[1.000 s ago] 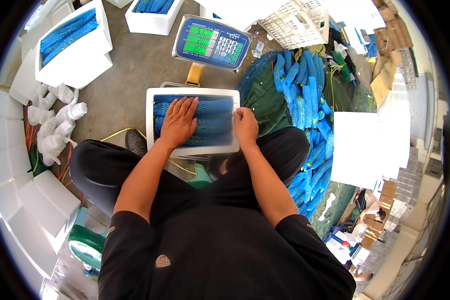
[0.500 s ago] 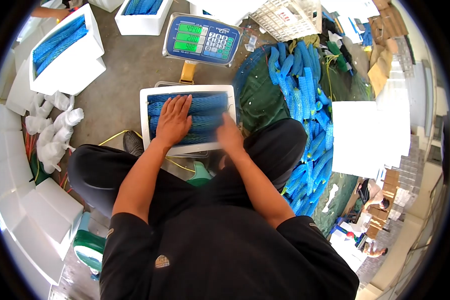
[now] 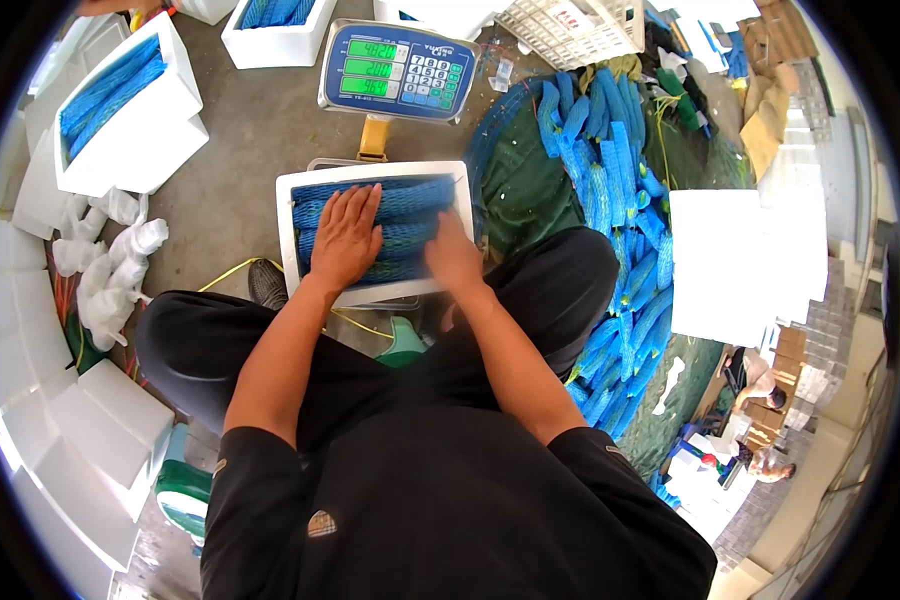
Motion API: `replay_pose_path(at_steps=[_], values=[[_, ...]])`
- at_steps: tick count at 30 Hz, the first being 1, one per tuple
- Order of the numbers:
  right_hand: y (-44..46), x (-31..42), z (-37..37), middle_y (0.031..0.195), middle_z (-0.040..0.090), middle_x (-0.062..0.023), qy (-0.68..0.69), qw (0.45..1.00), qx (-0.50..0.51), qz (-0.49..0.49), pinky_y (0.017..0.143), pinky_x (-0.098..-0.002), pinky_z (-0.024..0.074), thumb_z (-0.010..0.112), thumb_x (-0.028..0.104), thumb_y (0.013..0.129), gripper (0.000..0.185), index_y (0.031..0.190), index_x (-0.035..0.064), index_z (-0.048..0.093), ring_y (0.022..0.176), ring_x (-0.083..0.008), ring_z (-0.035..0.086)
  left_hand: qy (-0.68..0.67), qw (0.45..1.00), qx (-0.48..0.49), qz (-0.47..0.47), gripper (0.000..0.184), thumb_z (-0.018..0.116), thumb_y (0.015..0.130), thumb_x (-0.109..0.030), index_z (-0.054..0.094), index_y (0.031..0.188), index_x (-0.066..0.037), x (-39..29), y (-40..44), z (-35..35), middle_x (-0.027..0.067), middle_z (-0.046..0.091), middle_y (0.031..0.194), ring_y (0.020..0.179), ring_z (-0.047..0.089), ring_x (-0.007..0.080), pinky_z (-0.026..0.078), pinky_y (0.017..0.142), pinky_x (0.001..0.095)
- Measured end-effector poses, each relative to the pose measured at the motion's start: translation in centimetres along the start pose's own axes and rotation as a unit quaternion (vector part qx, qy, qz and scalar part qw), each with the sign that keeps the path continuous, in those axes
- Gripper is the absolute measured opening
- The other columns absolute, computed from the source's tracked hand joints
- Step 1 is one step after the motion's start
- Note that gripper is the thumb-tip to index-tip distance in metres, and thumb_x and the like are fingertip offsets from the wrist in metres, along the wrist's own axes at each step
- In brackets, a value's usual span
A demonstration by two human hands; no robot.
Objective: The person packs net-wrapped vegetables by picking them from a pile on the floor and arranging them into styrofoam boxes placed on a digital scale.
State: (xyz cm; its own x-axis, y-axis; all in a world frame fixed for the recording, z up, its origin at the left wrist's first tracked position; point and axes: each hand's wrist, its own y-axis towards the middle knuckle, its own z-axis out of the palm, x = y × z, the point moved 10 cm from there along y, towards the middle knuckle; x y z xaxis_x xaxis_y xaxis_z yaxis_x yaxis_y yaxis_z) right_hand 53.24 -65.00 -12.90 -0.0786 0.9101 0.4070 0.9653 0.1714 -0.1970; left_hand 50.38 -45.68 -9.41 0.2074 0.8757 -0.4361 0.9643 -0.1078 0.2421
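A white foam box sits on the platform of a scale, between my knees. Inside lie long bundles in blue mesh netting, placed side by side; their contents are hard to make out. My left hand rests flat on the bundles with its fingers stretched out. At the box's right side is my right hand, over the bundle ends and smeared by motion, so its fingers do not show clearly. The scale's display stands just beyond the box with green lit figures.
On my right, many blue-netted pieces are heaped on a green sheet. White foam lids lie beyond them. Filled foam boxes and white plastic bags are on the left. A crate stands ahead; people work far right.
The green figures on the scale display have changed. My right hand has shifted slightly up along the box's right side, while my left hand keeps its place on the bundles.
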Motion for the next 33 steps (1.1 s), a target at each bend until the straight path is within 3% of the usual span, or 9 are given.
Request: replay_pose_path(at_steps=[6, 7, 10, 11, 14, 18, 24, 30, 33], values=[[3.5, 0.2, -0.4, 0.135, 0.062, -0.0204, -0.055, 0.992, 0.113, 0.010, 0.089, -0.0559, 0.0551, 0.061, 0.020, 0.093, 0.037, 0.127, 0.0062, 0.056, 0.107, -0.0434, 0.070, 0.005, 1.000, 0.008, 0.005, 0.066, 0.064, 0.095, -0.022, 0.044, 0.156, -0.007, -0.1, 0.2, -0.2, 0.0139, 0.054, 0.149, 0.142, 0.047, 0.0321, 0.028, 0.125, 0.0487], [3.1, 0.3, -0.2, 0.144, 0.058, -0.0210, -0.070, 0.987, 0.143, 0.036, 0.091, -0.0547, 0.0556, 0.062, 0.021, 0.092, 0.046, 0.135, 0.0059, 0.055, 0.112, -0.0420, 0.069, 0.009, 1.000, 0.011, 0.002, 0.066, 0.064, 0.095, -0.022, 0.044, 0.156, -0.007, -0.1, 0.0, 0.0, 0.0140, 0.054, 0.149, 0.142, 0.047, 0.0322, 0.028, 0.125, 0.0487], [0.9, 1.6, -0.5, 0.155, 0.049, -0.0217, -0.073, 0.992, 0.085, -0.052, 0.092, -0.0529, 0.0562, 0.063, 0.021, 0.092, 0.056, 0.144, 0.0053, 0.051, 0.117, -0.0406, 0.067, 0.022, 1.000, 0.005, -0.003, 0.066, 0.063, 0.095, -0.022, 0.043, 0.157, -0.008, 0.1, 0.1, 0.0, 0.0144, 0.054, 0.149, 0.142, 0.048, 0.0324, 0.028, 0.126, 0.0487], [0.4, 1.4, -0.8, 0.164, 0.040, -0.0221, -0.066, 0.994, 0.071, -0.059, 0.094, -0.0507, 0.0564, 0.063, 0.019, 0.092, 0.063, 0.151, 0.0053, 0.046, 0.121, -0.0400, 0.065, 0.021, 1.000, 0.001, -0.001, 0.066, 0.063, 0.095, -0.023, 0.043, 0.157, -0.008, 0.1, 0.0, 0.0, 0.0144, 0.054, 0.149, 0.142, 0.048, 0.0324, 0.028, 0.126, 0.0487], [0.2, 1.4, -3.2, 0.164, 0.039, -0.0223, -0.042, 0.997, -0.023, -0.055, 0.094, -0.0502, 0.0563, 0.063, 0.018, 0.092, 0.061, 0.149, 0.0047, 0.046, 0.122, -0.0405, 0.065, 0.014, 1.000, -0.002, 0.000, 0.066, 0.062, 0.096, -0.022, 0.043, 0.157, -0.009, -0.1, -0.2, -0.1, 0.0139, 0.054, 0.149, 0.142, 0.047, 0.0323, 0.027, 0.126, 0.0487], [1.8, 0.5, -2.6, 0.166, 0.035, -0.0217, -0.026, 0.998, 0.008, -0.050, 0.093, -0.0508, 0.0559, 0.064, 0.016, 0.091, 0.057, 0.145, 0.0044, 0.047, 0.123, -0.0404, 0.064, 0.012, 1.000, 0.005, 0.001, 0.065, 0.062, 0.096, -0.022, 0.043, 0.157, -0.009, 0.0, -0.1, 0.0, 0.0140, 0.054, 0.149, 0.143, 0.047, 0.0322, 0.027, 0.126, 0.0486], [2.4, 0.9, -2.4, 0.168, 0.033, -0.0192, -0.091, 0.993, 0.017, -0.078, 0.084, -0.0506, 0.0585, 0.068, 0.015, 0.088, 0.056, 0.140, 0.0047, 0.051, 0.107, -0.0381, 0.071, 0.012, 1.000, -0.004, 0.003, 0.066, 0.062, 0.096, -0.022, 0.042, 0.158, -0.009, -0.1, -0.1, -0.1, 0.0138, 0.054, 0.149, 0.143, 0.047, 0.0321, 0.027, 0.126, 0.0489], [2.7, 2.0, -1.3, 0.167, 0.037, -0.0211, -0.172, 0.978, 0.071, -0.097, 0.077, -0.0504, 0.0586, 0.063, 0.013, 0.089, 0.050, 0.138, 0.0038, 0.052, 0.098, -0.0370, 0.073, 0.007, 1.000, 0.000, 0.003, 0.067, 0.062, 0.096, -0.022, 0.042, 0.158, -0.009, -0.1, -0.1, 0.0, 0.0138, 0.054, 0.149, 0.142, 0.047, 0.0324, 0.027, 0.126, 0.0489], [3.5, 1.4, -1.0, 0.164, 0.041, -0.0203, -0.173, 0.980, 0.032, -0.093, 0.078, -0.0514, 0.0581, 0.060, 0.014, 0.090, 0.046, 0.134, 0.0040, 0.054, 0.100, -0.0378, 0.073, 0.009, 1.000, -0.003, 0.003, 0.067, 0.062, 0.095, -0.022, 0.042, 0.158, -0.008, 0.0, -0.1, -0.1, 0.0139, 0.054, 0.149, 0.142, 0.048, 0.0327, 0.027, 0.125, 0.0493]])
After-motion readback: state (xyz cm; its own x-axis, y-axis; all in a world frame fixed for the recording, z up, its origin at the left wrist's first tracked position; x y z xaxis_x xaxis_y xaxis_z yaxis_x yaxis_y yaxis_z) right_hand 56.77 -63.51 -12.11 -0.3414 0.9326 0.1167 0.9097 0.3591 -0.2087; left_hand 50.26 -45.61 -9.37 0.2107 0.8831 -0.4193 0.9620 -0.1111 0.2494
